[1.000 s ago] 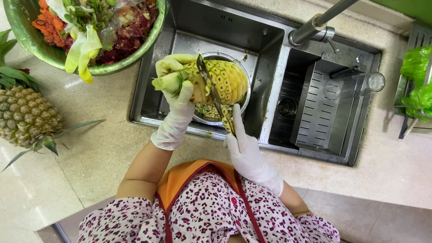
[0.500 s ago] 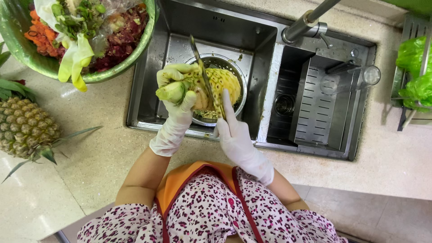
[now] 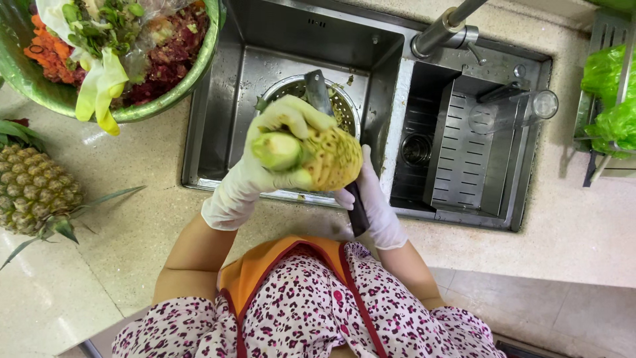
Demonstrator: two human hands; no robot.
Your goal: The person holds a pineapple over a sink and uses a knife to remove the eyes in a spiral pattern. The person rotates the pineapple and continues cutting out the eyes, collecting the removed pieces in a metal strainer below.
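Your left hand, in a white glove, is wrapped around the stem end of a peeled pineapple, fingers closed tight on it, and holds it up over the front edge of the sink. Your right hand, gloved too, is closed on the dark handle of a knife; the blade runs up behind the fruit and shows above it.

No packages, labels or signs show clearly. Below the fruit, in the left basin, sits a round metal strainer, mostly hidden by the pineapple and your hand. A slotted metal tray lies in the right basin, with a clear glass lying across it and the tap above. A green bowl of vegetable scraps stands at the sink's left corner. A whole unpeeled pineapple lies on the counter well to your left. Green plastic bags rest on a rack at the far right.
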